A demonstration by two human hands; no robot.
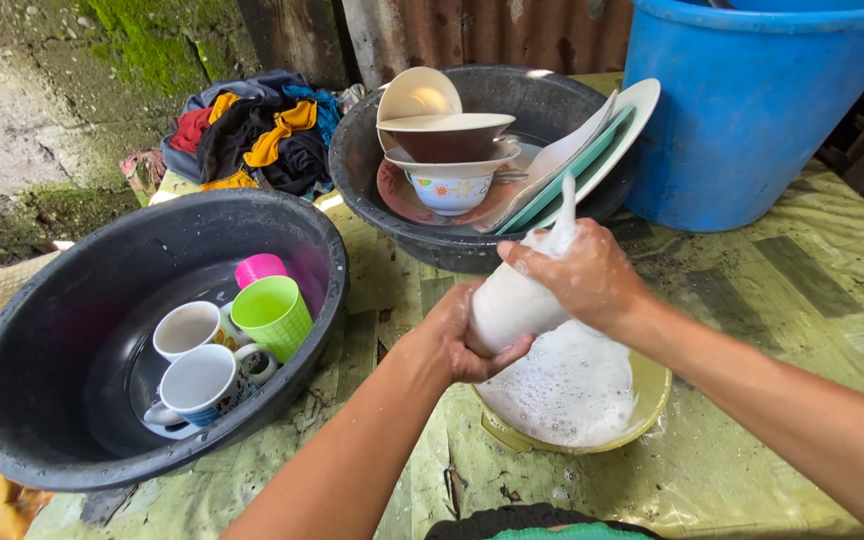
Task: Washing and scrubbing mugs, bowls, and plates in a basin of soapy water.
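left hand point(457, 340) wraps the soapy tumbler point(512, 305) base; right hand point(584, 275) pinches a white cloth point(564, 215) at its mouth, above the yellow suds bowl point(652, 395). judgement: grip firmly, twist cloth inside, hold over bowl.

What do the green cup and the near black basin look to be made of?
Green cup: likely plastic, with a bright uniform colour, thin rim and matte sheen. Black basin: probably moulded plastic, or possibly rubber, with a dull, scuffed surface and a thick rolled rim.
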